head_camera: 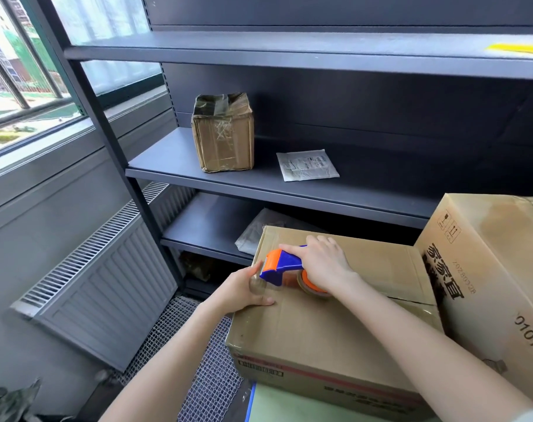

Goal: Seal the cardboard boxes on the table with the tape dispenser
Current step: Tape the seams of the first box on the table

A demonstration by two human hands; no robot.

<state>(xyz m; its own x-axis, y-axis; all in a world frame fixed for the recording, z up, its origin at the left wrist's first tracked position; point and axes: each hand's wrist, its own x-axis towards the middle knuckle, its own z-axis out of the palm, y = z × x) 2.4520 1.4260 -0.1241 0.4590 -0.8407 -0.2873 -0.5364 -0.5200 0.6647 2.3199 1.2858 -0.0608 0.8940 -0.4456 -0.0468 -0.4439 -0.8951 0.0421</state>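
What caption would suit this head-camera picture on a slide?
Right hand grips the tape dispenser on a cardboard box while the left hand presses beside it.

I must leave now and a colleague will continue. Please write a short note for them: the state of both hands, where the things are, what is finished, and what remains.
Right hand: grips the tape dispenser, which sits on top of the near box at its left end.
Left hand: rests on that box's left edge beside the dispenser's blade, thumb flat on top.
The printed box stands against the near box's right side.
Done: the small box on the shelf is already taped.
Left: I cannot tell if the near box's top seam is fully taped. Check it, then probably tape the printed box.
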